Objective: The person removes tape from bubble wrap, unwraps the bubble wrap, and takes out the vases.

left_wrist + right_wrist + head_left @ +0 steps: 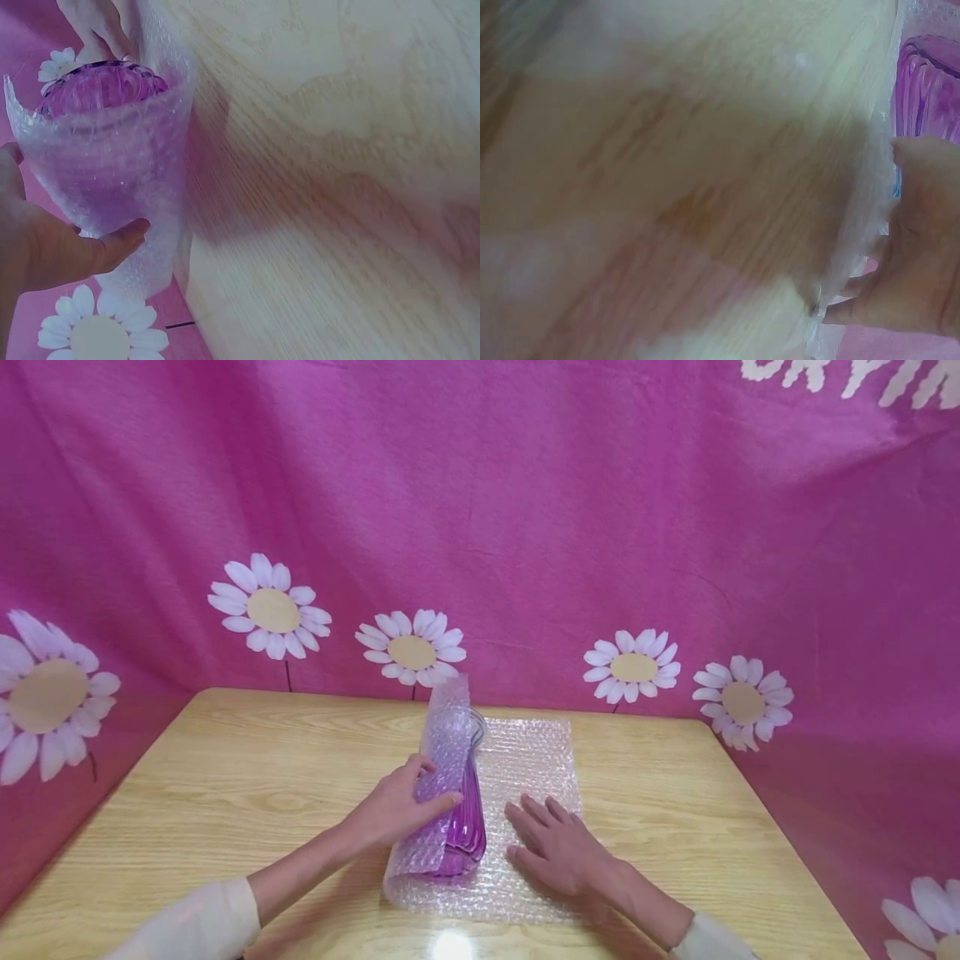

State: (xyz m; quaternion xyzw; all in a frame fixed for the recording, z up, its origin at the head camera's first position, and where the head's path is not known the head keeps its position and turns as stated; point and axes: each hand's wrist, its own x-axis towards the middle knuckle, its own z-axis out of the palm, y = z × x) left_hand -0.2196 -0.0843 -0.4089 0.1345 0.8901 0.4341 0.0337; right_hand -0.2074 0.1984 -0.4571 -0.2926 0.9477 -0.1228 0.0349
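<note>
A sheet of bubble wrap [528, 760] lies on the table, its left part folded up over a purple ribbed glass [470, 818]. The glass lies on its side, clear narrow end away from me, wide purple end towards me. My left hand [397, 806] holds the folded flap against the glass, thumb across the wrap and fingers on its far left side. In the left wrist view the glass's rim [105, 75] shows inside the curled wrap. My right hand [558, 852] rests with fingers spread on the flat part of the wrap, right of the glass.
The wooden table [300, 735] extends to both sides of the wrap. A pink cloth [525, 527] with printed daisies hangs behind and beside the table. Light reflects off the tabletop near its front edge.
</note>
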